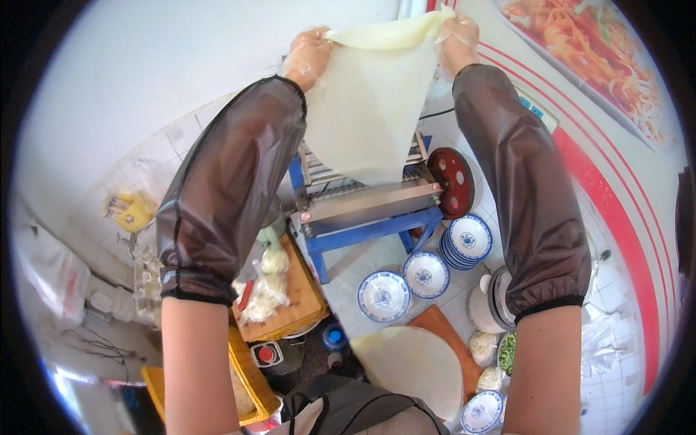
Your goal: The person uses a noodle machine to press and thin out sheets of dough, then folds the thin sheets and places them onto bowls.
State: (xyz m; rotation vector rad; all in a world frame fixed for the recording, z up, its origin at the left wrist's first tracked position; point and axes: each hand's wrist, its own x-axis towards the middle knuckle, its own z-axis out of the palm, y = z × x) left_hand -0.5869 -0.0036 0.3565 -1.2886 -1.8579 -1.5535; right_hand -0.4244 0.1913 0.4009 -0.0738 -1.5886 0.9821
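Observation:
A large thin pale dough sheet [375,103] hangs between my raised hands, its top edge sagging slightly. My left hand [308,57], in a clear plastic glove, grips its upper left corner; my right hand [459,43], also gloved, pinches the upper right corner. The sheet's lower end hangs over a blue-framed machine [375,228] with a metal roller cover [370,204] and slatted rack. Nearer my body, a round pale sheet [416,364] lies partly over a brown wooden board [435,326]. Dark translucent sleeves cover both my forearms.
Blue-and-white bowls [384,296] stand beside stacked plates [468,239]. A red-handled knife [246,295] and bagged pale food [272,288] lie on a wooden block [304,272] at left. Right are a lidded pot [484,310] and shredded greens [507,352]. A dark red disc [451,182] adjoins the machine.

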